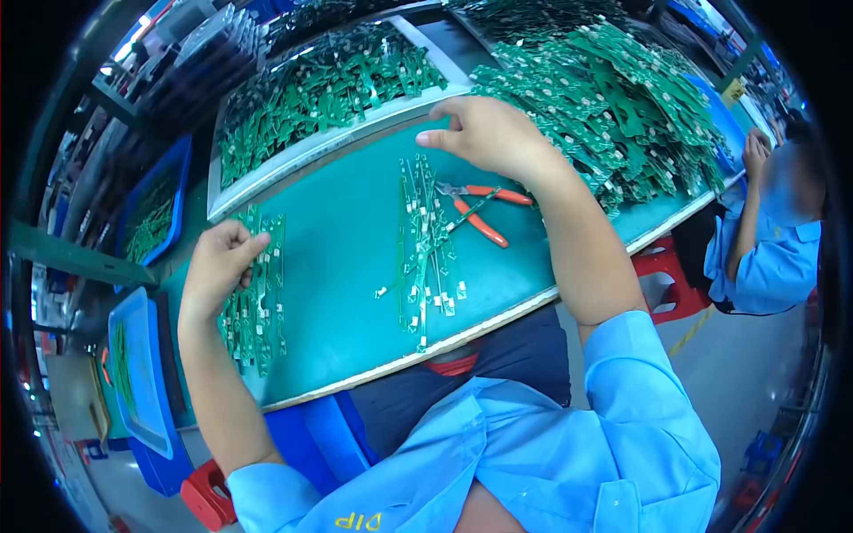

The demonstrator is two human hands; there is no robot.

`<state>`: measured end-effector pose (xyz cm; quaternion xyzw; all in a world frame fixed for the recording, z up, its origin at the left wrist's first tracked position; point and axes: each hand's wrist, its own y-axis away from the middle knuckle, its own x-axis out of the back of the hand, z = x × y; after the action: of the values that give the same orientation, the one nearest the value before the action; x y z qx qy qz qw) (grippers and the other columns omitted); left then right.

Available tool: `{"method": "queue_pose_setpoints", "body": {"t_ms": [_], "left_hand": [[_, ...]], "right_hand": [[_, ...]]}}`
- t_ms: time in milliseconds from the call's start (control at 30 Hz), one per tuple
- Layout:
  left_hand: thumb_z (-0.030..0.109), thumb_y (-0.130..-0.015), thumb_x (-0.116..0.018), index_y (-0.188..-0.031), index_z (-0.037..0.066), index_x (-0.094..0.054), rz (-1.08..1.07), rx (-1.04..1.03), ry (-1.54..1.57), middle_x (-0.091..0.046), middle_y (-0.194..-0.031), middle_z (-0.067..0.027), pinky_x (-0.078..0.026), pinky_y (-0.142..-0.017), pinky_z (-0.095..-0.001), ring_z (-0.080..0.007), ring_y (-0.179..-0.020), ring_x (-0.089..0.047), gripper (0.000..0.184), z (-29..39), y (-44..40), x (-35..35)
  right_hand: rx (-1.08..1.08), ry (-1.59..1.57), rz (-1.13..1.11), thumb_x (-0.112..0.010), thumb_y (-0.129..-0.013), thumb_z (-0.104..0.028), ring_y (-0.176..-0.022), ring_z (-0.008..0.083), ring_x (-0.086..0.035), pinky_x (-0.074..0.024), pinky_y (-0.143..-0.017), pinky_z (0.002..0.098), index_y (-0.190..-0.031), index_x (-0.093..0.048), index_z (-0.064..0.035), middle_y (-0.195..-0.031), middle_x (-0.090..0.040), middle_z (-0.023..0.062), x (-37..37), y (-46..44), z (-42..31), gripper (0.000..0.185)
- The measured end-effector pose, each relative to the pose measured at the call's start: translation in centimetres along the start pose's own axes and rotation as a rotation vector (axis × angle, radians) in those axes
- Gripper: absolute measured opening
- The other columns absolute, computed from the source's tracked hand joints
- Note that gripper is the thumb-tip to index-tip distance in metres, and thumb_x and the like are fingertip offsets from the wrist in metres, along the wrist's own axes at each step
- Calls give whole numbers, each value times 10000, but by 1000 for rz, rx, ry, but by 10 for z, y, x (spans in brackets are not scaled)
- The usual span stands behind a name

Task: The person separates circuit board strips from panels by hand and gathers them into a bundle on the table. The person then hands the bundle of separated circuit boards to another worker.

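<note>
My left hand [218, 265] is over the upper left part of a bundle of narrow green circuit board strips [264, 311]. Its fingers are curled in with the thumb pointing right; whatever lies between them is hidden. My right hand [493, 133] hovers at the table's far side, thumb and forefinger apart, with nothing visible between them. Below it, a loose group of circuit board strips [422, 258] with small white parts lies crisscrossed on the green mat [342, 258]. Orange-handled cutters [480, 204] rest beside that group, jaws toward it, and a strip lies across one handle.
A white-rimmed tray [302, 166] full of green boards stands at the back. A high board heap [613, 107] covers the right rear. Blue trays [147, 373] with strips are at left. A co-worker [773, 231] in blue sits at right, near a red stool [666, 280].
</note>
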<state>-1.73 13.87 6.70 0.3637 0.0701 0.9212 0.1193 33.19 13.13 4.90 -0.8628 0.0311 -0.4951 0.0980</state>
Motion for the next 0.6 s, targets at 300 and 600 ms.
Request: {"method": "queue_pose_setpoints", "body": {"t_ms": [300, 600], "left_hand": [[245, -833, -673, -854, -4, -601, 239, -214, -159, -613, -704, -90, -441, -575, -282, -135, -625, -553, 260, 4, 0, -29], [201, -848, -652, -841, -7, -609, -77, -503, 149, -610, -705, -65, -455, -588, -282, -125, -647, -561, 212, 52, 12, -116]], "right_hand": [[-56, 530, 231, -608, -795, -246, -961, 305, -603, -499, -809, 410, -1026, -615, -65, -1004, -615, 139, 4, -6, 50, 294], [-215, 481, 117, -638, -783, -203, -958, 313, -601, -468, -854, 397, -1045, -645, -105, -1015, -632, 131, 18, -11, 38, 280]]}}
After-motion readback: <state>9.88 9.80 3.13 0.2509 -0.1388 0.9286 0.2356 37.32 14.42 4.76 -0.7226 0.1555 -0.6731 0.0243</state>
